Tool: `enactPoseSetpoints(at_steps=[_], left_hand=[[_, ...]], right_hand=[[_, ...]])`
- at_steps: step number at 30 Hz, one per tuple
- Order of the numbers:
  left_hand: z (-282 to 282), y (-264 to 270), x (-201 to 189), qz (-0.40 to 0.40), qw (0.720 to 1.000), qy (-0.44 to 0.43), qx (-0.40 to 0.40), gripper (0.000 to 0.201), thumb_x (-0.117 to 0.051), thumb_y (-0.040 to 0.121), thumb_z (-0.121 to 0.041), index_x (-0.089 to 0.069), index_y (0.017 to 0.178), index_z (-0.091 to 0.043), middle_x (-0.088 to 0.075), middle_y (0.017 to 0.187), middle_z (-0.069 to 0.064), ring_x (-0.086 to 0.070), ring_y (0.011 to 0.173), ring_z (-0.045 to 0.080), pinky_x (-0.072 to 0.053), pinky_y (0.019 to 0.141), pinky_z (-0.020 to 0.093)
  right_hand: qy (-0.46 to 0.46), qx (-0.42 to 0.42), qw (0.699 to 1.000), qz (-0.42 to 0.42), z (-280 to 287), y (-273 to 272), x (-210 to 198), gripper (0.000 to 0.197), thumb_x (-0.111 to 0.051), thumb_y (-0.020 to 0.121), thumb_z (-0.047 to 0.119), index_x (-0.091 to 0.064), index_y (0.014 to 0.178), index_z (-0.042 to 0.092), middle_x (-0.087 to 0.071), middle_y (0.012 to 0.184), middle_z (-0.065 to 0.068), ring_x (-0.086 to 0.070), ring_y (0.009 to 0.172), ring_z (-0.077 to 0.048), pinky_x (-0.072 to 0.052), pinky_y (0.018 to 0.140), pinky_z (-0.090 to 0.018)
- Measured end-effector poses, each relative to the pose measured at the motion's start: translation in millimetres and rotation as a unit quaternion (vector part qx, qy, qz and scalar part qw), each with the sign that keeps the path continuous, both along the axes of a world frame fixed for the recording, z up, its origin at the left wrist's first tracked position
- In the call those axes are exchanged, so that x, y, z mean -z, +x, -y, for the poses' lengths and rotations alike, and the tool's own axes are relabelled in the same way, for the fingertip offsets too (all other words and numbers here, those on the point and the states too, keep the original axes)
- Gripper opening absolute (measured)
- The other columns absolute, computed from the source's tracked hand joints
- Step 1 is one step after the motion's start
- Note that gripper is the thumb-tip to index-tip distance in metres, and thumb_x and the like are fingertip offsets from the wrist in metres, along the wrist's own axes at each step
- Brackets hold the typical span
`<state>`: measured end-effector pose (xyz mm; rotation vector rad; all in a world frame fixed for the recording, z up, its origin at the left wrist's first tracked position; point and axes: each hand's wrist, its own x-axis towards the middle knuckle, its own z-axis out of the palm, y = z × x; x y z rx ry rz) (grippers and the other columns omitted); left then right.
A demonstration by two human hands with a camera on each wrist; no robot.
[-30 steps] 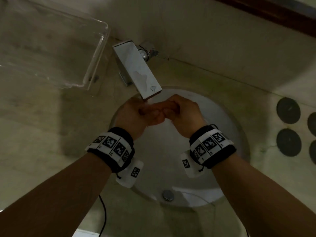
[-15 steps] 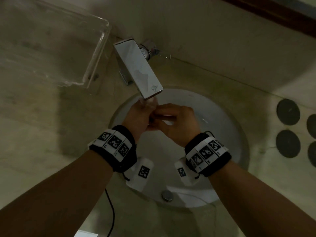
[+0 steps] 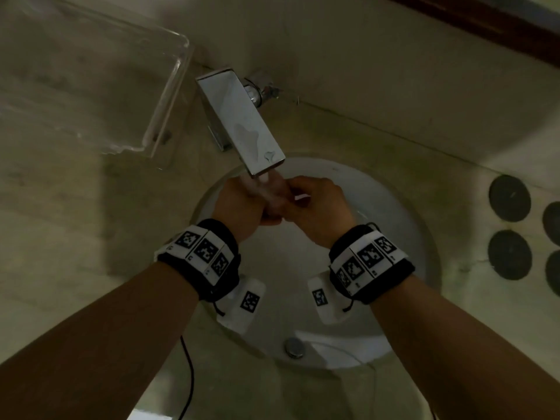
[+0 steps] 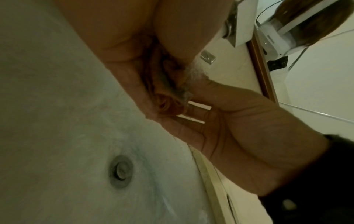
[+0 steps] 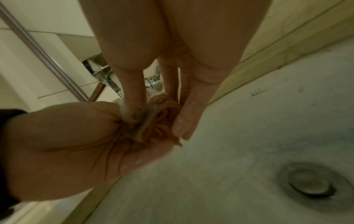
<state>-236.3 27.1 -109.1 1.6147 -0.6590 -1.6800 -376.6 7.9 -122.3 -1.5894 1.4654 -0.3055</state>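
Observation:
A small crumpled orange cloth (image 5: 157,124) is squeezed between both hands over the white basin (image 3: 306,268). My left hand (image 3: 263,201) curls round the cloth (image 4: 166,104), just under the spout of the square chrome tap (image 3: 242,128). My right hand (image 3: 298,195) pinches the cloth from the other side, thumb against fingers (image 5: 187,109). Water (image 4: 195,71) runs over the cloth and fingers. In the head view the hands hide the cloth.
The drain plug (image 3: 294,347) sits at the near side of the basin. A clear plastic tray (image 3: 91,80) stands left of the tap on the stone counter (image 3: 75,222). Dark round discs (image 3: 509,198) lie on the counter at the right. A black cable (image 3: 188,374) hangs near the left forearm.
Both hands have shifted slightly forward under the spout. The earlier knuckle-to-knuckle clasp has loosened, and the left fingers now reach into the water.

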Motion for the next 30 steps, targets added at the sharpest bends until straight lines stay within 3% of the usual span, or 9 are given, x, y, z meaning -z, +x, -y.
enactPoseSetpoints(at_steps=[2, 4, 7, 9, 12, 17, 22, 27, 30], left_hand=[[-1.1, 0.0, -6.4, -0.040, 0.999, 0.007, -0.023, 0.009, -0.056, 0.084, -0.020, -0.059, 0.082, -0.012, -0.063, 0.101, 0.023, -0.061, 0.084, 0.036, -0.050, 0.086, 0.050], [-4.0, 1.5, -5.1, -0.049, 0.998, -0.010, -0.025, 0.016, -0.056, 0.090, -0.024, -0.060, 0.088, -0.009, -0.060, 0.096, 0.024, -0.055, 0.080, 0.031, -0.048, 0.086, 0.049], [-6.7, 5.0, 0.9, 0.015, 0.999, -0.037, 0.036, 0.033, -0.048, 0.100, -0.035, -0.061, 0.112, -0.008, -0.070, 0.102, 0.022, -0.067, 0.083, 0.029, -0.058, 0.085, 0.051], [-5.8, 9.0, 4.5, 0.019, 0.998, -0.036, 0.051, 0.025, -0.056, 0.097, -0.026, -0.062, 0.114, -0.009, -0.071, 0.102, 0.018, -0.069, 0.087, 0.026, -0.060, 0.082, 0.044], [-4.0, 13.0, 7.2, 0.025, 0.994, -0.024, 0.106, 0.015, -0.071, 0.085, -0.010, -0.068, 0.098, -0.015, -0.072, 0.098, 0.008, -0.070, 0.090, 0.018, -0.060, 0.080, 0.033], [2.0, 17.2, 11.9, 0.081, 0.974, -0.011, 0.211, 0.027, -0.080, 0.075, -0.007, -0.072, 0.101, -0.005, -0.074, 0.095, 0.014, -0.072, 0.085, 0.020, -0.061, 0.063, 0.025], [10.6, 14.3, 12.9, 0.169, 0.959, -0.024, 0.224, 0.010, -0.074, 0.081, -0.011, -0.067, 0.078, -0.017, -0.069, 0.071, 0.002, -0.063, 0.057, 0.011, -0.051, 0.047, 0.017], [12.3, 6.8, 10.9, 0.262, 0.910, -0.076, 0.312, 0.034, -0.062, 0.088, -0.007, -0.043, 0.065, -0.023, -0.046, 0.062, -0.009, -0.048, 0.058, 0.008, -0.038, 0.048, 0.005], [13.4, 1.6, 12.7, 0.270, 0.888, -0.108, 0.357, 0.020, -0.060, 0.087, -0.014, -0.045, 0.074, -0.019, -0.050, 0.072, -0.005, -0.053, 0.070, 0.014, -0.046, 0.065, 0.012]], right_hand=[[0.000, 0.009, 1.000, 0.008, 1.1, 0.3, -0.4, 0.027, -0.073, 0.079, 0.036, -0.068, 0.104, 0.027, -0.069, 0.096, 0.011, -0.066, 0.076, -0.003, -0.052, 0.066, -0.018], [-0.014, 0.012, 1.000, -0.012, 4.5, -0.7, -0.3, 0.030, -0.076, 0.077, 0.033, -0.067, 0.106, 0.028, -0.067, 0.093, 0.011, -0.065, 0.077, -0.002, -0.048, 0.063, -0.011], [-0.003, 0.035, 0.999, 0.004, 10.4, -4.1, 0.8, 0.021, -0.075, 0.078, 0.021, -0.068, 0.098, 0.026, -0.068, 0.091, 0.005, -0.067, 0.076, -0.009, -0.055, 0.064, -0.022], [0.021, 0.048, 0.997, 0.050, 11.3, -6.2, 1.2, 0.016, -0.073, 0.080, 0.014, -0.067, 0.091, 0.023, -0.069, 0.094, 0.003, -0.069, 0.075, -0.012, -0.053, 0.060, -0.023], [0.038, 0.030, 0.995, 0.092, 7.2, -6.2, -0.3, 0.021, -0.069, 0.082, 0.002, -0.064, 0.091, 0.020, -0.067, 0.097, 0.003, -0.070, 0.071, -0.009, -0.050, 0.058, -0.016], [0.037, 0.007, 0.994, 0.105, -0.3, -6.1, -3.8, 0.039, -0.060, 0.084, -0.004, -0.055, 0.111, 0.024, -0.062, 0.107, 0.002, -0.068, 0.076, -0.008, -0.050, 0.058, -0.015], [-0.139, -0.151, 0.978, -0.043, -4.5, 1.4, 0.6, 0.077, -0.056, 0.071, -0.008, -0.036, 0.138, 0.026, -0.044, 0.138, -0.001, -0.054, 0.105, -0.025, -0.053, 0.079, -0.039], [-0.268, -0.263, 0.917, -0.133, 3.0, 3.7, 12.3, 0.074, -0.065, 0.060, -0.011, -0.046, 0.128, 0.012, -0.049, 0.132, -0.016, -0.053, 0.088, -0.034, -0.053, 0.059, -0.041], [-0.259, -0.263, 0.915, -0.165, 3.0, 10.5, 13.9, 0.062, -0.070, 0.066, -0.006, -0.050, 0.124, 0.000, -0.058, 0.112, -0.024, -0.059, 0.071, -0.037, -0.049, 0.047, -0.035]])
